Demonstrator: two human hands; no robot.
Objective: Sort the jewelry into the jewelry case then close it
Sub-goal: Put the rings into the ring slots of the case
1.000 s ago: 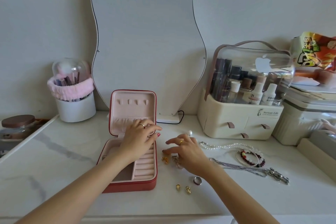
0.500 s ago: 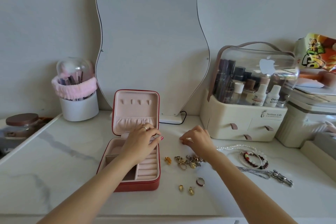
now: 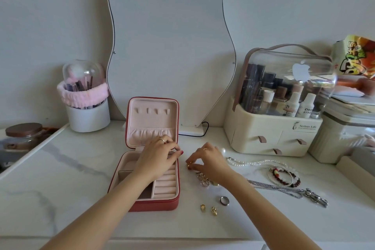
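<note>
while my left hand (image 3: pixel 157 159) rests over the open jewelry case (image 3: pixel 151 168), fingers loosely bent at the ring rolls (image 3: pixel 165 185) and gripping nothing i can see, my right hand (image 3: pixel 208 161) works on the worktop (image 3: pixel 60 178) just beside the case. its grip is narrow: thumb and fingertips (image 3: pixel 190 165) pinch a small gold earring (image 3: pixel 188 166). the rest of the jewelry is still outside the case: a tangle of rings (image 3: pixel 204 180) under my right wrist, a steel ring (image 3: pixel 224 201), two gold ear cuffs (image 3: pixel 208 209), a pearl necklace (image 3: pixel 255 162), beaded bracelets (image 3: pixel 283 175) and a silver chain (image 3: pixel 284 190). risk, as i judge it: the piece is tiny and smooth, so a slack pinch could let it drop and skitter over the marble; my forearm may also drag the tangle; my left hand may block the slots.
</note>
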